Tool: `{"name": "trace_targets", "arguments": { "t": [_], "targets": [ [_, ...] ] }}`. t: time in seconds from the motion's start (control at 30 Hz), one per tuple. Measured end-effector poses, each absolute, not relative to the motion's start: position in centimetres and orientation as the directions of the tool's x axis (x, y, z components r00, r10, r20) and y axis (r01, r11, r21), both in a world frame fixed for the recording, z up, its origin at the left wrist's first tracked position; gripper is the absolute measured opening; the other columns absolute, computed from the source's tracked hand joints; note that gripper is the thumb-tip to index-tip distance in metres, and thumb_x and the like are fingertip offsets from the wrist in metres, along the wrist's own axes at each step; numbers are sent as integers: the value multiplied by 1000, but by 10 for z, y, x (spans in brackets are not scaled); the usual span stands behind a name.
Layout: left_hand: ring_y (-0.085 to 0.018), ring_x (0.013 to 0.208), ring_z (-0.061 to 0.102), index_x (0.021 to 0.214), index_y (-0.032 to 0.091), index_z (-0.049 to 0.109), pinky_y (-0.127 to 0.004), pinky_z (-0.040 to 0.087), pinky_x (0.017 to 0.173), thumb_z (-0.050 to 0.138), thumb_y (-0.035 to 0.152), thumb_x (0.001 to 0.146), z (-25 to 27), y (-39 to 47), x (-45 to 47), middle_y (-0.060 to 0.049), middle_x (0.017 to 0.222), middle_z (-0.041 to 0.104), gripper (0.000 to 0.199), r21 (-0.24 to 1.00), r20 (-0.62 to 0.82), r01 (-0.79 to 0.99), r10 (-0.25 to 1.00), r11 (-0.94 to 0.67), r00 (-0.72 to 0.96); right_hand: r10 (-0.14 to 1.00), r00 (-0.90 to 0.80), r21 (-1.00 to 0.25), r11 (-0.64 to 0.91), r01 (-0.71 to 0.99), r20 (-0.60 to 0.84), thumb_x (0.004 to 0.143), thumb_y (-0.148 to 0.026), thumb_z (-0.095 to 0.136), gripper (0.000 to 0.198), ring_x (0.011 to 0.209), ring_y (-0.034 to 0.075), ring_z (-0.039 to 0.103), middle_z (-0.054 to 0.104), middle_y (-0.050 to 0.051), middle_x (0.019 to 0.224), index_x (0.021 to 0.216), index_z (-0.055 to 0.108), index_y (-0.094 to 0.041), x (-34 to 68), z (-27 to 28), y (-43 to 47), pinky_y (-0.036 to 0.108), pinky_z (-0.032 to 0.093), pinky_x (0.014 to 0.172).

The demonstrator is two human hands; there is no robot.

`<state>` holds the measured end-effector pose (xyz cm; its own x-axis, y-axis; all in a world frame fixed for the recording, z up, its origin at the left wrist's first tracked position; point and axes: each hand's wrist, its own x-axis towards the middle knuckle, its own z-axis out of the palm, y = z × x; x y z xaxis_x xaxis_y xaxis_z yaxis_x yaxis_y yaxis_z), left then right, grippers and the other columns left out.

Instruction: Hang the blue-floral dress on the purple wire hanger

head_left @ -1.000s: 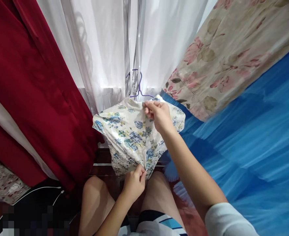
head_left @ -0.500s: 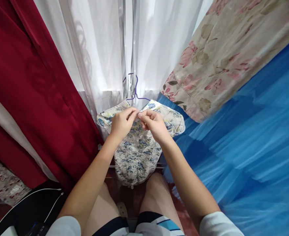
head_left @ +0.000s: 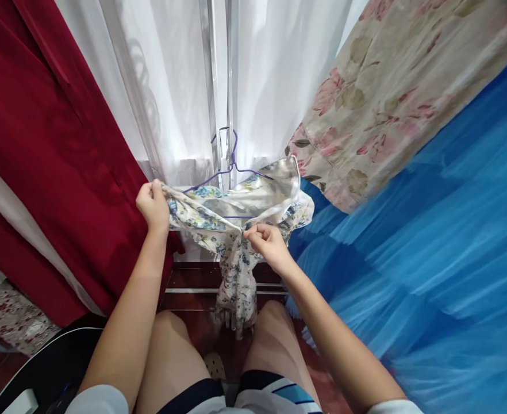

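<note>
A white blouse (head_left: 236,276) with a blue and yellow floral print hangs in front of me, its neckline pulled wide. My left hand (head_left: 153,206) is closed on the garment's left shoulder edge and stretches it outward. Pinched in my right hand (head_left: 265,238) is the front of the neckline, near the middle. A purple hanger (head_left: 234,164) shows through the neck opening, with its hook up against a metal pole (head_left: 231,69). Part of the hanger's arms is hidden by the cloth.
White curtains (head_left: 279,75) hang behind. Red fabric (head_left: 50,138) is on the left. A pink-flowered cloth (head_left: 378,103) and blue tulle (head_left: 430,259) fill the right. At lower left stands a black round surface (head_left: 59,368) with a white object (head_left: 20,402).
My left hand has moved left from beside the right hand and now holds the shoulder edge. The right hand is slightly lower. The neckline has opened out and the lower part has bunched narrower.
</note>
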<state>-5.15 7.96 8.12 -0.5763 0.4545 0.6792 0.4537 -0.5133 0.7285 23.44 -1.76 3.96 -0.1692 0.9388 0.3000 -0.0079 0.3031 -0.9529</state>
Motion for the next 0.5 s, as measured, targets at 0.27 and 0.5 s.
{"name": "trace_targets", "arguments": {
  "t": [0.27, 0.5],
  "targets": [
    [-14, 61, 49, 65, 15, 56, -24, 37, 59, 55, 31, 87, -28, 64, -53, -2, 61, 56, 27, 928, 365, 279, 760, -248, -537, 964, -85, -966, 248, -76, 254, 82, -32, 63, 20, 43, 9, 32, 43, -6, 46, 69, 58, -19, 262, 10, -37, 24, 19, 46],
    [-14, 61, 51, 70, 14, 62, -25, 42, 62, 63, 46, 82, -39, 17, 5, -1, 62, 55, 34, 962, 270, 106, 942, -253, -200, 987, 75, -983, 150, -103, 143, 84, -36, 62, 32, 46, 10, 30, 40, -5, 47, 60, 47, -21, 306, -49, -46, 26, 21, 49]
  ]
}}
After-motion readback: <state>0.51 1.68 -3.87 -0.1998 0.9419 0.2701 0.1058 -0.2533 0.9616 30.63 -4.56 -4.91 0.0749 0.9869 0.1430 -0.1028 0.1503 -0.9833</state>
